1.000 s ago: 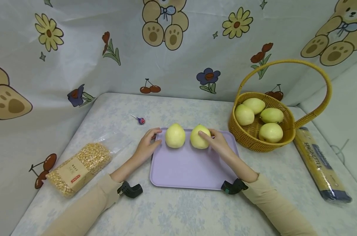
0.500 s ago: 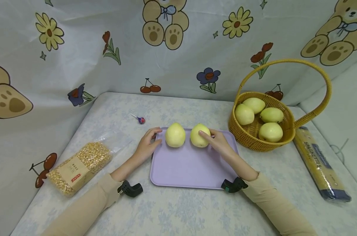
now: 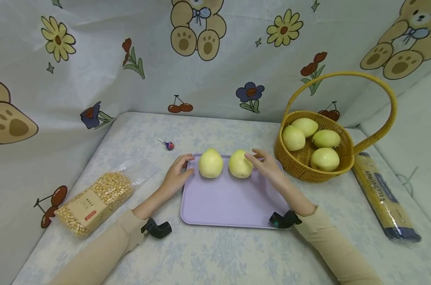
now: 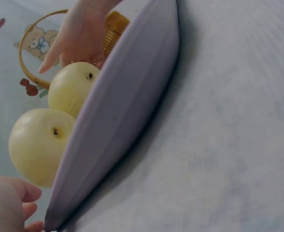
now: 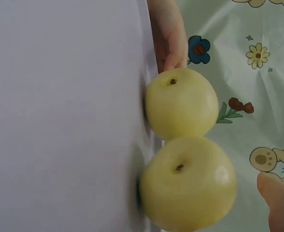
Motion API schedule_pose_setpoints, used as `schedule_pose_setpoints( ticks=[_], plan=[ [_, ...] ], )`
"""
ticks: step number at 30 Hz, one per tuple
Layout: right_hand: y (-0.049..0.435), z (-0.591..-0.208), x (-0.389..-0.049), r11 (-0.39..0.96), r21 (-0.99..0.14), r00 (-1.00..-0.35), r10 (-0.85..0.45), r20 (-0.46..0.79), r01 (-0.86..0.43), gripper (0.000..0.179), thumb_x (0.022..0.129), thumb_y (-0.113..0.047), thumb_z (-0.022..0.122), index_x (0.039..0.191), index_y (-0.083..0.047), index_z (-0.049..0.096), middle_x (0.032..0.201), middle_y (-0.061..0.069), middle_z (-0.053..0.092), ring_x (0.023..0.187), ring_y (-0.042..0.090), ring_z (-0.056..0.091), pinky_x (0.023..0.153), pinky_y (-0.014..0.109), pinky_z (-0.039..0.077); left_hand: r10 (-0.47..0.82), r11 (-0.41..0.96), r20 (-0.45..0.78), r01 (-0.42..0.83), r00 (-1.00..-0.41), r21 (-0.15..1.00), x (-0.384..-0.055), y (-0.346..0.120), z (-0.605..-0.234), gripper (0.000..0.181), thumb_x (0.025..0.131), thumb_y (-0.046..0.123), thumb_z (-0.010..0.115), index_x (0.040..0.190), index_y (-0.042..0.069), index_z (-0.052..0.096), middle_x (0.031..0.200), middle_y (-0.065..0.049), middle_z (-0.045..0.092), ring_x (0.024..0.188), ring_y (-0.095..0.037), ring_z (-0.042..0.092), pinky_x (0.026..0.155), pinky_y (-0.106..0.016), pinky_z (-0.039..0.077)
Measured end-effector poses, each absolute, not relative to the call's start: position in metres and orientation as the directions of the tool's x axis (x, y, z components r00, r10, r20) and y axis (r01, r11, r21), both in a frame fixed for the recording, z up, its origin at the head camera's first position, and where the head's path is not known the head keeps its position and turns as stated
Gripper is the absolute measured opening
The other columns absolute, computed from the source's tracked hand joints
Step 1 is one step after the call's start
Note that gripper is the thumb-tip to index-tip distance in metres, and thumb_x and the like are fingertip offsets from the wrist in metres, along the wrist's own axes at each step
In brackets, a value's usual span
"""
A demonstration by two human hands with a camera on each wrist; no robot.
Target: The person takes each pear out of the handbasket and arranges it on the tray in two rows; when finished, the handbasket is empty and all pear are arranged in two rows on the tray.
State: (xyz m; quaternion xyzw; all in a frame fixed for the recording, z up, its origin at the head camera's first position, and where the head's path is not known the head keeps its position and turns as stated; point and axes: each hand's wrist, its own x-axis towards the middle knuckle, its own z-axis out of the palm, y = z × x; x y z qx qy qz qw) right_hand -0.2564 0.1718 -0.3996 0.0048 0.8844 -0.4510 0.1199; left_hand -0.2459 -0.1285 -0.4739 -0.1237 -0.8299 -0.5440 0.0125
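Observation:
Two pale yellow-green pears sit side by side along the far edge of a lilac tray (image 3: 229,202). My left hand (image 3: 177,175) rests at the tray's far left corner, fingers loosely bent, just left of the left pear (image 3: 210,163). My right hand (image 3: 270,168) is at the right pear (image 3: 240,164), thumb and fingers spread apart and nothing gripped. In the right wrist view, a gap shows between my right thumb (image 5: 279,200) and the nearer pear (image 5: 190,188). The left wrist view shows both pears standing on the tray, and my left fingers (image 4: 23,191) beside its rim.
A wicker basket (image 3: 297,168) with a tall handle holds several more pears at the back right. A spaghetti pack (image 3: 386,198) lies beside it. On the left are a bag of corn kernels (image 3: 97,202) and a lollipop (image 3: 169,145). A printed cloth hangs behind the table.
My right hand has let go of the right pear and moved slightly right, its fingers spreading. Both pears and my left hand have stayed in place.

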Motion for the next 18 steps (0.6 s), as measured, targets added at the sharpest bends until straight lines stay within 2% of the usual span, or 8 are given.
schedule_pose_setpoints(
  ticks=[3,5,7,9,12,16,18],
  plan=[
    [0.183,-0.386,-0.259,0.553,-0.83,-0.985,-0.091,-0.144,0.07,0.066,0.095,-0.046,0.051,0.145,-0.005,0.036,0.137,0.022,0.047,0.12,0.035,0.051,0.098,0.048,0.048,0.193,0.377,0.159,0.223,-0.968,0.899,-0.246,-0.129,-0.474,0.037,0.092,0.009,0.057,0.129,0.002,0.052,0.145,-0.015,0.043,0.136,-0.03,0.04,0.115,-0.044,0.035],
    [0.193,-0.377,-0.262,0.511,-0.859,-0.995,-0.069,-0.075,0.029,0.06,0.096,-0.042,0.051,0.141,-0.005,0.042,0.131,0.017,0.052,0.111,0.025,0.056,0.091,0.038,0.052,0.194,0.378,0.159,0.224,-0.968,0.898,-0.246,-0.129,-0.475,0.037,0.092,0.009,0.057,0.129,0.002,0.052,0.144,-0.015,0.043,0.136,-0.03,0.04,0.115,-0.044,0.035],
    [0.204,-0.37,-0.266,0.475,-0.88,-1.0,-0.025,-0.003,-0.01,0.053,0.096,-0.04,0.051,0.136,-0.005,0.048,0.121,0.007,0.057,0.102,0.015,0.057,0.083,0.026,0.052,0.196,0.382,0.158,0.224,-0.968,0.897,-0.246,-0.129,-0.475,0.037,0.092,0.009,0.057,0.129,0.002,0.052,0.144,-0.015,0.043,0.136,-0.03,0.04,0.115,-0.044,0.035],
    [0.216,-0.363,-0.272,0.428,-0.903,-0.998,0.027,0.052,-0.035,0.046,0.096,-0.038,0.052,0.129,-0.006,0.053,0.111,-0.004,0.058,0.095,0.008,0.056,0.078,0.02,0.051,0.193,0.382,0.158,0.222,-0.968,0.897,-0.247,-0.129,-0.476,0.037,0.093,0.009,0.057,0.129,0.001,0.052,0.144,-0.015,0.043,0.136,-0.03,0.04,0.115,-0.044,0.035],
    [0.235,-0.358,-0.284,0.405,-0.913,-0.99,0.102,0.102,-0.052,0.04,0.095,-0.038,0.053,0.122,-0.008,0.056,0.1,-0.015,0.056,0.092,0.005,0.055,0.075,0.017,0.05,0.189,0.378,0.157,0.22,-0.969,0.899,-0.247,-0.129,-0.475,0.037,0.092,0.009,0.057,0.129,0.001,0.052,0.144,-0.014,0.043,0.136,-0.03,0.04,0.115,-0.044,0.035],
    [0.258,-0.359,-0.3,0.448,-0.894,-0.98,0.18,0.09,0.0,0.045,0.095,-0.039,0.053,0.126,-0.006,0.055,0.099,-0.016,0.053,0.093,0.005,0.053,0.081,0.02,0.049,0.188,0.371,0.159,0.22,-0.969,0.902,-0.246,-0.129,-0.474,0.038,0.092,0.008,0.057,0.129,0.002,0.052,0.144,-0.015,0.043,0.135,-0.03,0.041,0.115,-0.044,0.035],
    [0.266,-0.362,-0.307,0.477,-0.879,-0.976,0.203,0.076,0.031,0.049,0.095,-0.037,0.052,0.131,-0.003,0.052,0.108,-0.007,0.055,0.101,0.01,0.052,0.087,0.025,0.048,0.189,0.371,0.159,0.221,-0.969,0.902,-0.245,-0.128,-0.474,0.038,0.092,0.008,0.057,0.128,0.001,0.052,0.143,-0.015,0.043,0.135,-0.031,0.041,0.115,-0.044,0.036]
  ],
)
